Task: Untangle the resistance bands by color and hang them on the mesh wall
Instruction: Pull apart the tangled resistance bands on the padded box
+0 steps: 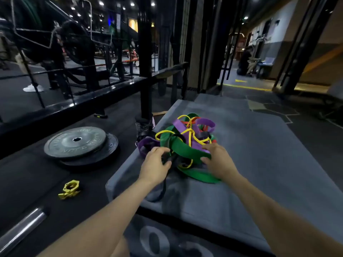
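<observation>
Both hands reach into the tangled bands (185,143) on the grey box (259,154). Left hand (155,164) pinches a black band (168,175). Right hand (218,160) rests, fingers loosely spread, on the green band (185,148).

Raised lettering rings the top weight plate (75,141), too blurred to read. The dark floor mat (157,242) carries large pale digits, seemingly "0" first, partly cut off.
</observation>
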The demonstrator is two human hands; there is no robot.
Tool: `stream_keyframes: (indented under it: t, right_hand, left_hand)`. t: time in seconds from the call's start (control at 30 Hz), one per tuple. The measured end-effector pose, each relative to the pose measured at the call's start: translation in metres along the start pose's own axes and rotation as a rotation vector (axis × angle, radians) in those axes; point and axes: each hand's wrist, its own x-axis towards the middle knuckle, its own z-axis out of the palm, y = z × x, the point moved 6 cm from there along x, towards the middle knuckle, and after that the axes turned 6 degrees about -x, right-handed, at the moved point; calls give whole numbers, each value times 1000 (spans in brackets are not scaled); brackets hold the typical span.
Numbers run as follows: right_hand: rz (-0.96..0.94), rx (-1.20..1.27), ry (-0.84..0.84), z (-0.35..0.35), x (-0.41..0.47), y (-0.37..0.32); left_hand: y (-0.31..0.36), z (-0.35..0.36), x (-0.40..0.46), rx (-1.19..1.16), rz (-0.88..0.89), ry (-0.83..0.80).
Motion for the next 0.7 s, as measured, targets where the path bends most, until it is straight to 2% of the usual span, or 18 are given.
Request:
stream_keyframes:
  t: [0.2, 0.27, 0.37, 0.47, 0.6, 0.7]
  right_hand:
    - [55, 2, 72, 22, 6, 22]
    - [40, -12, 109, 25, 6, 21]
    - [27, -42, 153, 29, 6, 25]
    - [31, -107, 145, 25, 5, 31]
    - [81, -162, 69, 25, 1, 32]
    - [31, -120, 56, 23, -9, 21]
  left_hand:
    - [-38, 21, 10, -52, -153, 54]
    - [-46, 23, 12, -5, -223, 65]
    - [-58, 30, 13, 220, -299, -129]
    - [-62, 29, 11, 255, -294, -236]
    - [-54, 19, 7, 222, -254, -129]
    - [-35, 15, 6, 44, -155, -52]
